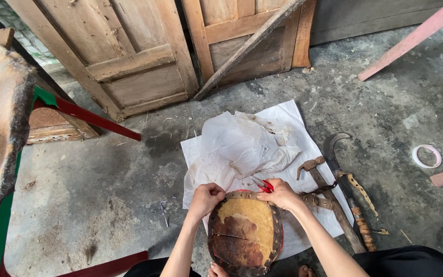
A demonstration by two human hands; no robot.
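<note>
A round drum-like object (244, 232) with a cracked brown and yellow skin and a dark studded rim stands on edge low in the head view. My left hand (207, 198) is closed on its upper left rim. My right hand (281, 194) rests on the upper right rim and grips red-handled pliers (262, 185), their jaws pointing left along the rim. Both hands sit at the far edge of the drum.
A white sheet (288, 123) with crumpled white cloth (242, 146) lies on the concrete floor. A hammer (329, 202) and a curved sickle (347, 187) lie to the right, a tape roll (426, 156) farther right. Wooden doors (129, 56) lean behind.
</note>
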